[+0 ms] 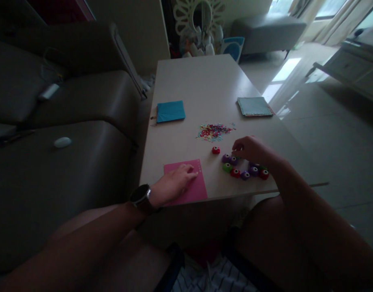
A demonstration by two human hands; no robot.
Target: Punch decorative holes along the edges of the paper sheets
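My left hand [178, 181], with a dark watch [140, 194] on its wrist, lies open on a pink card [189, 194] at the table's near edge. The card has small marks along its right side. My right hand [249, 148] has its fingers curled, just above a cluster of small purple, green and red craft punches [235, 173]; whatever is between the fingertips is hidden. Each punch has a white ring with a dark centre on top. A single red punch [216, 150] stands apart, left of my right hand. Beyond it lies a heap of multicoloured paper confetti [213, 132].
On the white table [195, 81] are a blue packet [170, 111] at left and a pale blue pad [255, 106] at right. A brown sofa [92, 150] runs along the left. Behind the table stand a mirror [202, 15] and a grey bench [265, 32].
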